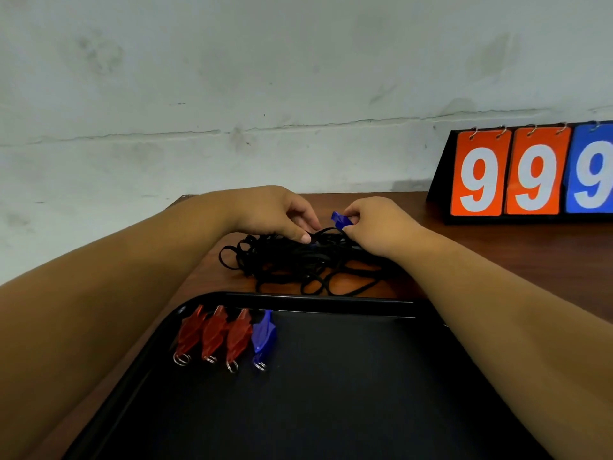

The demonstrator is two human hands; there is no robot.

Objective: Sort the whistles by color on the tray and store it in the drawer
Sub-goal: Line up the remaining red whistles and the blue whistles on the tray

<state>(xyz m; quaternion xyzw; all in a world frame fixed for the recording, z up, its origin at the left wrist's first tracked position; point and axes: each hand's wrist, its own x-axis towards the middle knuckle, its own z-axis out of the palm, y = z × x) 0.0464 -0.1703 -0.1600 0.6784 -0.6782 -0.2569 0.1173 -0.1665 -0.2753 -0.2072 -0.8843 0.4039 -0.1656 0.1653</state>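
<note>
A black tray [331, 393] lies in front of me on the wooden table. Along its far left edge sit three red whistles [214, 333] in a row, and a blue whistle [263, 333] lies just right of them, each with a metal ring. Beyond the tray is a tangle of black lanyard cords [298, 263]. My right hand [378, 227] pinches another blue whistle [341, 220] above the tangle. My left hand [275, 210] has its fingers curled onto the cords right beside it.
A flip scoreboard [530, 174] with orange and blue "9" cards stands at the back right of the table [464, 234]. A pale stained wall rises behind. The table's left edge runs close to the tray.
</note>
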